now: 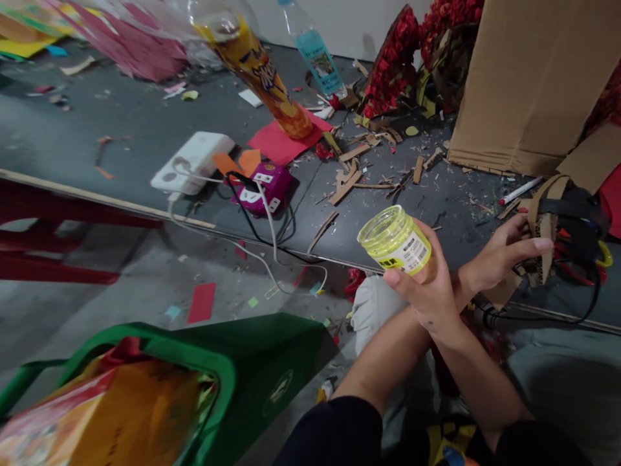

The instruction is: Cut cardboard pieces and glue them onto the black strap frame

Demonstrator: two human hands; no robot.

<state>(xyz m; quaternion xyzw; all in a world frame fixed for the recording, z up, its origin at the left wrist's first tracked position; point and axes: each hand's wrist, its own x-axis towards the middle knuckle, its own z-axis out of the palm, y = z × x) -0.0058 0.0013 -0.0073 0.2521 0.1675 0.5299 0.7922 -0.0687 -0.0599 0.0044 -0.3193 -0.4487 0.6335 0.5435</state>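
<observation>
My two forearms cross, the right one over the left. In my right hand [436, 278] is a yellow-tinted clear plastic jar [395, 243] with a printed label. It is tilted, without a lid, and looks empty apart from residue on its walls. My left hand [499, 252] reaches out to the right at the table edge. Its thumb and fingers close on a bunch of cut cardboard strips [546, 226], and the fingertips are partly hidden. Beside the strips lie a dark tangle [582, 213] with a cord and red and yellow ring-shaped handles.
Cardboard scraps litter the grey table [310, 188]. On it stand a tilted-looking drink bottle [272, 84], a blue-labelled bottle [317, 55], a purple power socket [264, 188], a white adapter [191, 162] and a large cardboard sheet [528, 84]. A full green bin [233, 362] stands below.
</observation>
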